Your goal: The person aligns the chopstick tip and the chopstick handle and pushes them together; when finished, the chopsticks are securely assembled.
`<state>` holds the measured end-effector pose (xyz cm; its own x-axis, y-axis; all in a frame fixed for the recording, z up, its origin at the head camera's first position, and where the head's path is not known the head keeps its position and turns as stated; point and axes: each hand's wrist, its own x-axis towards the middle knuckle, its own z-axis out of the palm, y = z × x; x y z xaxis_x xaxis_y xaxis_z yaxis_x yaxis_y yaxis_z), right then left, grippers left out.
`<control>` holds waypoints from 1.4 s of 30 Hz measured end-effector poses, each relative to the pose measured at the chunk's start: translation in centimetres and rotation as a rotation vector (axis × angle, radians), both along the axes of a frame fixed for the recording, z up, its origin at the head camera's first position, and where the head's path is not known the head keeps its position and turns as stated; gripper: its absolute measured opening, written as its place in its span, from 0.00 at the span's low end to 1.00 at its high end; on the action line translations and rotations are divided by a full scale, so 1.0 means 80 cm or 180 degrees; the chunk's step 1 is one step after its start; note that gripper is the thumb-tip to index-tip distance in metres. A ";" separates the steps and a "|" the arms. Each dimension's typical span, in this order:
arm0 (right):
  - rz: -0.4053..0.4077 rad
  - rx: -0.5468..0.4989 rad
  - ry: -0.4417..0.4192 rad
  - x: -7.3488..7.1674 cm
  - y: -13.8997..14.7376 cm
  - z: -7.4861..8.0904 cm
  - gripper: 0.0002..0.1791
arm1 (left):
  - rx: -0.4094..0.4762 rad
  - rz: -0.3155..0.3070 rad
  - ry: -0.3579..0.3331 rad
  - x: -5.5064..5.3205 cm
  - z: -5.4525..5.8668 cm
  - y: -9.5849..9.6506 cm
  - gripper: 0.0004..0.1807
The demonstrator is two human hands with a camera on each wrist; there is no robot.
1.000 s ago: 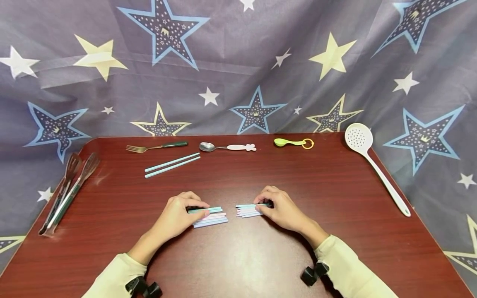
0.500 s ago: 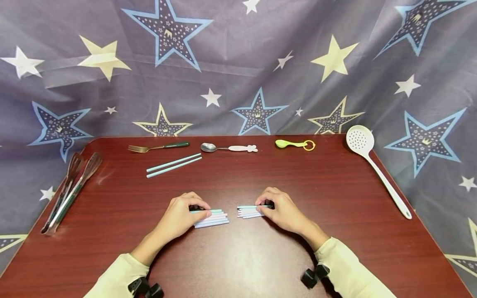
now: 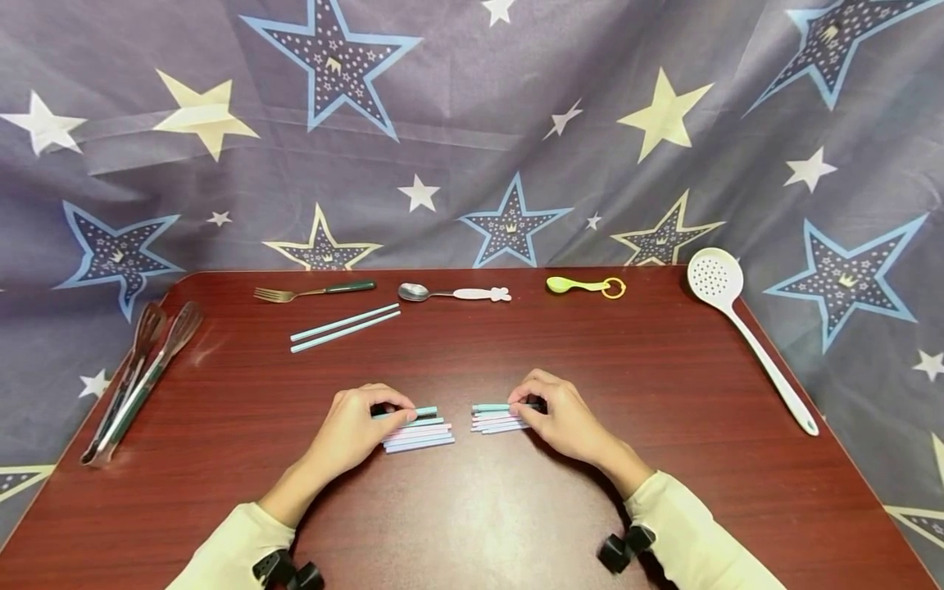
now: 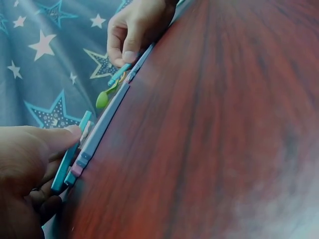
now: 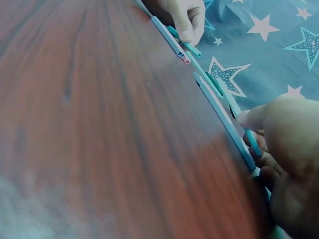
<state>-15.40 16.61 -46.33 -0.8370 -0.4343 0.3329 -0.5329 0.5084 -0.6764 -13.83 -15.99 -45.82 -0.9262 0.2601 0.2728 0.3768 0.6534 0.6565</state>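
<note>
My left hand [image 3: 352, 428] pinches a short teal chopstick piece [image 4: 72, 152] between thumb and fingers, raised slightly off a row of short pieces [image 3: 419, 443] in teal, pink and lilac-blue. Opposite it, my right hand [image 3: 556, 412] pinches another teal chopstick piece [image 3: 489, 407] just above a second row [image 3: 497, 427] of similar colours. A narrow gap separates the two rows, their ends facing each other. In the right wrist view, the left-hand teal piece [image 5: 192, 49] shows a squared end. The right fingers hide much of the right-hand pieces.
Behind the hands lie two long pale-blue chopsticks [image 3: 345, 329], a fork [image 3: 313, 292], a spoon [image 3: 453, 293] and a green measuring spoon [image 3: 585, 285]. Metal tongs [image 3: 140, 385] lie along the left edge, a white skimmer [image 3: 752, 336] along the right. A star-patterned cloth [image 3: 442, 98] hangs behind the table.
My left hand has picked a teal piece up from its row, and it now shows apart from the teal one below. My right hand has lifted its teal piece slightly.
</note>
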 end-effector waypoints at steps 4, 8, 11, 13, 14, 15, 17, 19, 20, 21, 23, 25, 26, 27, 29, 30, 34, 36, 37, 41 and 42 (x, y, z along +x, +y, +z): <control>-0.0075 -0.0148 -0.0012 0.000 0.002 0.001 0.05 | -0.0014 0.0110 -0.0082 -0.001 0.004 0.000 0.01; -0.0136 -0.0168 0.0077 -0.002 0.002 0.001 0.06 | -0.0045 0.0129 -0.0100 -0.001 0.007 -0.001 0.03; -0.0203 -0.0175 0.0150 -0.003 0.003 0.002 0.06 | -0.0047 0.0105 -0.0018 0.000 0.009 -0.001 0.02; -0.0255 -0.0189 0.0198 -0.004 0.004 0.003 0.06 | -0.0034 0.0085 0.0058 0.001 0.011 -0.001 0.03; -0.0276 -0.0201 0.0216 -0.005 0.005 0.005 0.06 | -0.0022 0.0078 0.0099 0.001 0.012 -0.001 0.03; -0.0293 -0.0217 0.0223 -0.005 0.006 0.007 0.05 | -0.0005 0.0085 0.0125 0.001 0.015 -0.001 0.02; -0.0312 -0.0245 0.0236 -0.006 0.007 0.013 0.04 | 0.0019 0.0101 0.0211 0.000 0.019 -0.002 0.01; -0.0325 -0.0275 0.0252 -0.007 0.009 0.018 0.03 | 0.0049 0.0116 0.0289 -0.002 0.024 -0.003 0.02; -0.0330 -0.0287 0.0266 -0.007 0.009 0.020 0.03 | 0.0060 0.0124 0.0323 -0.003 0.026 -0.003 0.03; -0.0337 -0.0299 0.0280 -0.008 0.010 0.023 0.03 | 0.0069 0.0127 0.0358 -0.003 0.029 -0.004 0.04; -0.0352 -0.0321 0.0337 -0.010 0.010 0.027 0.05 | 0.0085 0.0122 0.0422 -0.006 0.033 -0.004 0.05; -0.0342 -0.0337 0.0417 -0.012 0.009 0.032 0.06 | 0.0118 0.0097 0.0474 -0.009 0.038 -0.003 0.05; -0.0332 -0.0338 0.0459 -0.013 0.007 0.034 0.07 | 0.0133 0.0083 0.0502 -0.011 0.041 -0.001 0.05; -0.0317 -0.0348 0.0496 -0.014 0.006 0.036 0.07 | 0.0148 0.0065 0.0546 -0.013 0.044 0.000 0.05; -0.0288 -0.0355 0.0560 -0.015 0.003 0.041 0.08 | 0.0183 0.0021 0.0630 -0.017 0.051 0.004 0.04; -0.0271 -0.0361 0.0586 -0.016 0.002 0.043 0.07 | 0.0199 -0.0001 0.0674 -0.019 0.054 0.006 0.04; -0.0211 -0.0414 0.0606 -0.018 -0.006 0.053 0.06 | 0.0244 -0.0079 0.0801 -0.024 0.067 0.013 0.04; -0.0171 -0.0450 0.0593 -0.018 -0.010 0.057 0.06 | 0.0245 -0.0094 0.0840 -0.025 0.070 0.016 0.04; -0.0156 -0.0465 0.0582 -0.018 -0.011 0.059 0.06 | 0.0253 -0.0100 0.0848 -0.026 0.071 0.018 0.04; -0.0116 -0.0487 0.0543 -0.018 -0.016 0.063 0.06 | 0.0260 -0.0120 0.0886 -0.026 0.071 0.022 0.05; -0.0109 -0.0488 0.0536 -0.018 -0.017 0.063 0.06 | 0.0269 -0.0121 0.0889 -0.026 0.070 0.022 0.05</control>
<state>-16.82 15.27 -41.30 -0.7774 -0.3401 0.5291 -0.6289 0.4264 -0.6501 -15.87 -14.22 -40.19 -0.8023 0.2587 0.5379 0.5738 0.5828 0.5755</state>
